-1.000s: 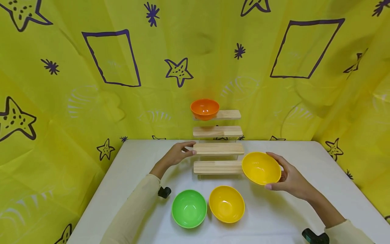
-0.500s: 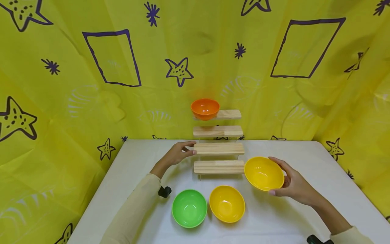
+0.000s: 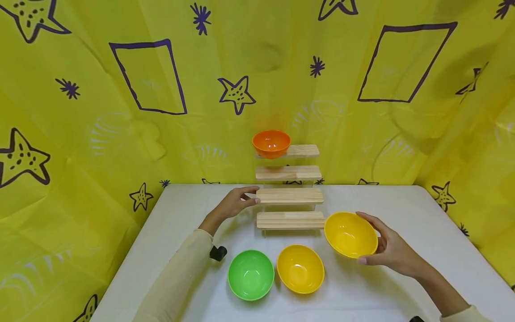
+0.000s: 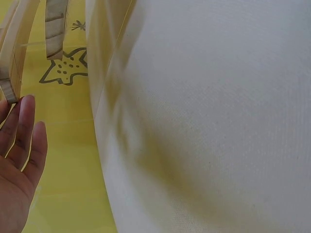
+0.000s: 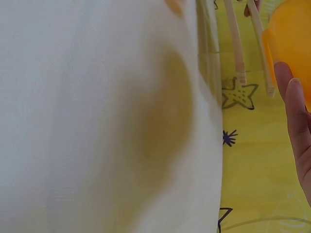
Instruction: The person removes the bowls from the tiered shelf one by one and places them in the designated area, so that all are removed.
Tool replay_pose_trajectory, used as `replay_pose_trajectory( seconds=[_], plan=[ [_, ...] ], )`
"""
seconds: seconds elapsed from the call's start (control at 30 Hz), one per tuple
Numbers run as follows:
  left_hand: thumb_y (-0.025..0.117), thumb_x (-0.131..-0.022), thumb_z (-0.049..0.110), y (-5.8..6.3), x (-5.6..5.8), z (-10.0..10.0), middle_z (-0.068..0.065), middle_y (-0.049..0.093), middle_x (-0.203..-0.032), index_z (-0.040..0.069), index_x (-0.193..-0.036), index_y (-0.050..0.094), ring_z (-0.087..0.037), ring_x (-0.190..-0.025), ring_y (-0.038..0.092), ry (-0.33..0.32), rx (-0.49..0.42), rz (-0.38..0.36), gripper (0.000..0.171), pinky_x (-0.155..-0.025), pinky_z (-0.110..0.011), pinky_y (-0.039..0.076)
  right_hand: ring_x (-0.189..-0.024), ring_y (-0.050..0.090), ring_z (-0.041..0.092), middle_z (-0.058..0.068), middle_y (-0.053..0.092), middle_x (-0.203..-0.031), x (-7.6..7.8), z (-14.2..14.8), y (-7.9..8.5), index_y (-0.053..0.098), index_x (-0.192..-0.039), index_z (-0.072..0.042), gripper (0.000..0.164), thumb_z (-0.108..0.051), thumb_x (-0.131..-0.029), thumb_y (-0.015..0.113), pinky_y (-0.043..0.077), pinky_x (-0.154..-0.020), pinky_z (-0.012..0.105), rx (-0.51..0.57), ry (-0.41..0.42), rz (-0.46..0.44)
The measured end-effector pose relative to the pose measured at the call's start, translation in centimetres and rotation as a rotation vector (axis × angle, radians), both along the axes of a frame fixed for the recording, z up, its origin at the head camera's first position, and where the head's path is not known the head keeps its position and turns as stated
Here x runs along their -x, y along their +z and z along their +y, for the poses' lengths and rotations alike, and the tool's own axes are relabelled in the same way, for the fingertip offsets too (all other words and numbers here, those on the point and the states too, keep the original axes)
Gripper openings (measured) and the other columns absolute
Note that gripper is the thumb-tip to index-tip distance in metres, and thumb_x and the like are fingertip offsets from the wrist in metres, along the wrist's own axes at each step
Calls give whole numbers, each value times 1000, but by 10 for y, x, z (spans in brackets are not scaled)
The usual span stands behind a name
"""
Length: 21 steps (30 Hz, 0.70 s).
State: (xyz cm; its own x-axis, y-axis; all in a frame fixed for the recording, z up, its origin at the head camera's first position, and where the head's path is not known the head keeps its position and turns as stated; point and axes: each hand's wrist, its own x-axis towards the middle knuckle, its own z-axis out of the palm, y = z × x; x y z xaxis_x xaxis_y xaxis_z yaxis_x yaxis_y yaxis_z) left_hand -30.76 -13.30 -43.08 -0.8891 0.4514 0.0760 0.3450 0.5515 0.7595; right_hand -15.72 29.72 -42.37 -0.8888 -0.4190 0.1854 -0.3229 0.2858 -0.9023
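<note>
Just right of the wooden rack (image 3: 289, 196), a tilted yellow bowl (image 3: 351, 235) is gripped between thumb and fingers of the right hand (image 3: 392, 248). The left hand (image 3: 234, 203) pinches the rack's left edge, thumb and forefinger slightly apart. Nearer the person stand a green bowl (image 3: 251, 275) and another yellow bowl (image 3: 300, 269); an orange bowl (image 3: 271, 143) tops the rack.

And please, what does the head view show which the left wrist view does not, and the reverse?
Only head: a round orange bowl, a round green bowl, a round yellow bowl, and a second yellow bowl in the right hand.

Only left wrist: the palm of the left hand.

Both: that hand at the tiered wooden shelf, white table, yellow patterned curtain.
</note>
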Motion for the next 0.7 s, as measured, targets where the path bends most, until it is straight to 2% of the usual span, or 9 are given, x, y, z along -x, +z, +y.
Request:
replay_pose_trajectory(
  seconds=[0.3, 0.53, 0.7],
  plan=[
    [66, -99, 34, 0, -1, -1, -6, 58, -145, 17, -146, 55, -27, -114, 64, 3, -4, -2, 51, -84, -36, 55, -98, 66, 9, -25, 39, -140, -6, 1, -3, 28, -155, -6, 93, 4, -79, 80, 60, -77, 27, -16, -4, -26],
    [65, -99, 34, -1, 0, -1, -5, 58, -146, 17, -146, 55, -27, -114, 64, 0, -2, -2, 51, -83, -35, 55, -98, 65, 9, -27, 37, -140, -11, 2, -9, 27, -155, -7, 92, -1, -80, 80, 60, -79, 27, -49, -23, -83],
    [65, -99, 34, -1, 0, -1, -6, 58, -145, 17, -146, 55, -26, -113, 64, 2, 1, 1, 51, -82, -35, 55, -90, 69, 19, -23, 37, -141, -13, 2, -15, 26, -155, -6, 93, 1, -79, 79, 61, -77, 32, -16, 22, -110]
  ],
)
